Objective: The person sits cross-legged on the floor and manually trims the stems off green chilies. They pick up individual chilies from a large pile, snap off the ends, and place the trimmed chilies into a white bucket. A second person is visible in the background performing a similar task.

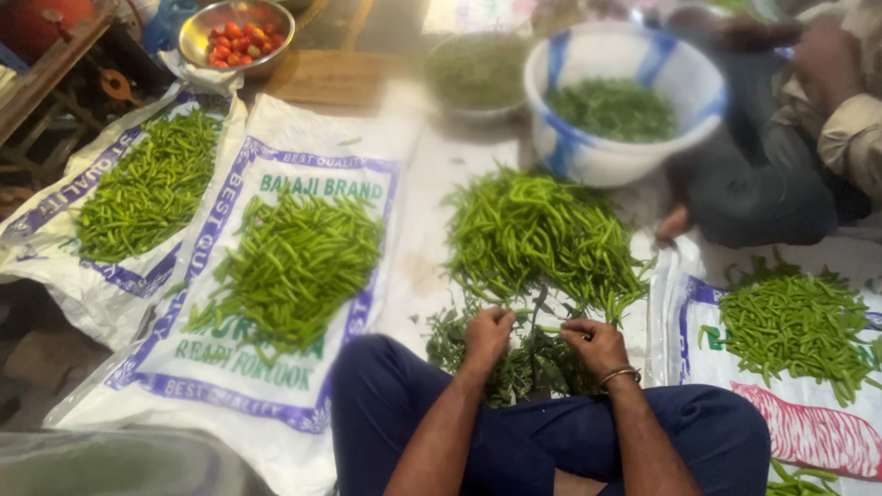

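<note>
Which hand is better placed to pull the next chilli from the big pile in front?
Probably the right hand. It sits beside the near edge of the green chilli pile, where chillies trail down toward it. The left hand is closed over the dark stem heap.

Head camera, looking steeply down, close over lap.

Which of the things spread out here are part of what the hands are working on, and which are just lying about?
In hand:
left hand and right hand, both closed on a green chilli
chilli pile in front
stems and leaves heap

Lying about:
chillies on the middle sack
chillies on the left sack
white tub of chillies
bowl of tomatoes
</note>
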